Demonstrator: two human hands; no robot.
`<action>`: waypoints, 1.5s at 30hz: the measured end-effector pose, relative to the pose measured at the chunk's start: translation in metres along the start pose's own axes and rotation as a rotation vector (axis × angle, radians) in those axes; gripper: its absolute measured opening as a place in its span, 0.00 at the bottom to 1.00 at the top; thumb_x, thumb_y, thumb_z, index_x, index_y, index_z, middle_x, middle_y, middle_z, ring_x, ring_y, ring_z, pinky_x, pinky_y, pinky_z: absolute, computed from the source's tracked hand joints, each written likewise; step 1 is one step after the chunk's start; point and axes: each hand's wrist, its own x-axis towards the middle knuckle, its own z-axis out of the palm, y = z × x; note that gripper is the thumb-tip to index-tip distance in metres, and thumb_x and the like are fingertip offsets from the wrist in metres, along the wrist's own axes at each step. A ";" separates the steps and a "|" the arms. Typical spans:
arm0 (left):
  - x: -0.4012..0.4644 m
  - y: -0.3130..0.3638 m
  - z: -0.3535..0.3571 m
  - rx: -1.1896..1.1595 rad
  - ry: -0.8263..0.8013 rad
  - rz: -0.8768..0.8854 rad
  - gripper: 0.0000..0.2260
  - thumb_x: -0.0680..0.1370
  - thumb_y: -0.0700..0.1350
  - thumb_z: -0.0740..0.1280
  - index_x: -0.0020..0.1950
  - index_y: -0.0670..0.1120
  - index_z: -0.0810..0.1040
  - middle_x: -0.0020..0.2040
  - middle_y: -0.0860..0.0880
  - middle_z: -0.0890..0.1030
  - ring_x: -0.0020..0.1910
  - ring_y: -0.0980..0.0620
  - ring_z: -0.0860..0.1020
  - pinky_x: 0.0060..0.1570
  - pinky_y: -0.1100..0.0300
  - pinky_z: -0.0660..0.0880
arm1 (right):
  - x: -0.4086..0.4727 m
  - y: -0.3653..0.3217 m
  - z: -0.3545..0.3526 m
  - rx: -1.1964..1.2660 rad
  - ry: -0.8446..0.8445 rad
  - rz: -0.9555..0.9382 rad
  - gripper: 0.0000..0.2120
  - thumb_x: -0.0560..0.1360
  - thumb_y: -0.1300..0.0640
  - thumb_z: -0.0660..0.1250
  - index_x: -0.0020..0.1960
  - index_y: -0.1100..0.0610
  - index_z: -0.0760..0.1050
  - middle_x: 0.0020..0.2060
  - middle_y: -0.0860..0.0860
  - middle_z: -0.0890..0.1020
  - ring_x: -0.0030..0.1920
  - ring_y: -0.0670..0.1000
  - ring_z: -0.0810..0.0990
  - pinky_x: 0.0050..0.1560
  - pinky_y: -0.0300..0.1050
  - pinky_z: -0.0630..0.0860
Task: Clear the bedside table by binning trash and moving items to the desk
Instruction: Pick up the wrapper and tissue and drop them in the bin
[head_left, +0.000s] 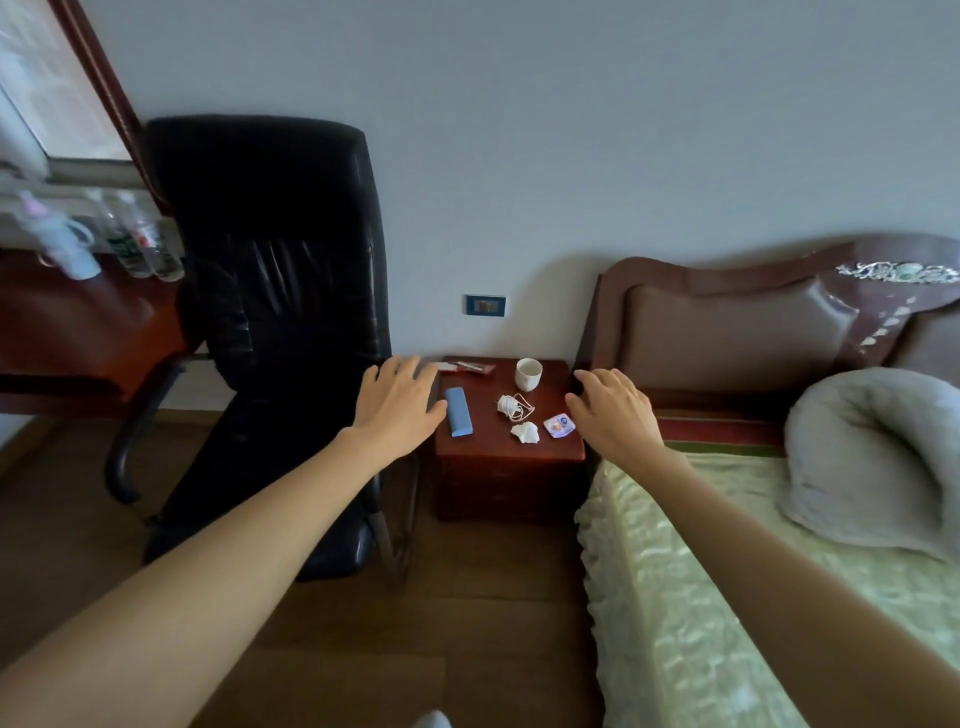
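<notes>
The dark red bedside table (550, 451) stands between a chair and a bed. On it lie a blue case (458, 412), a white cup (528, 373), a coiled white cable with charger (513, 407), a crumpled white tissue (525, 432), a small shiny wrapper (559, 426) and a red and white packet (466, 368) at the back. My left hand (399, 401) hovers open at the table's left edge, beside the blue case. My right hand (613, 409) hovers open at the right edge, near the wrapper. Neither hand holds anything.
A black office chair (270, 291) stands left of the table. Behind it is a red-brown desk (78, 332) with bottles (140, 244) and a pale baby bottle (62, 244). The bed (727, 571) with a grey pillow (878, 457) fills the right. Wooden floor lies in front.
</notes>
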 end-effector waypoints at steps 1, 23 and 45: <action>0.011 -0.001 0.004 0.000 -0.004 -0.004 0.25 0.78 0.57 0.57 0.72 0.46 0.63 0.70 0.46 0.69 0.68 0.45 0.66 0.65 0.48 0.65 | 0.010 0.002 0.005 0.001 -0.010 0.003 0.19 0.78 0.51 0.58 0.65 0.57 0.71 0.57 0.54 0.78 0.62 0.56 0.71 0.61 0.54 0.69; 0.262 -0.029 0.143 -0.079 -0.179 0.112 0.24 0.78 0.54 0.60 0.71 0.45 0.66 0.70 0.45 0.69 0.68 0.44 0.66 0.64 0.48 0.65 | 0.225 0.074 0.139 0.062 -0.162 0.228 0.20 0.78 0.53 0.58 0.68 0.59 0.69 0.60 0.54 0.77 0.65 0.56 0.71 0.64 0.54 0.68; 0.386 0.024 0.328 -0.133 -0.511 0.004 0.24 0.78 0.54 0.61 0.71 0.45 0.66 0.70 0.42 0.68 0.70 0.43 0.66 0.67 0.47 0.64 | 0.335 0.176 0.307 0.164 -0.453 0.269 0.22 0.75 0.53 0.58 0.66 0.61 0.72 0.63 0.59 0.76 0.66 0.61 0.72 0.64 0.58 0.70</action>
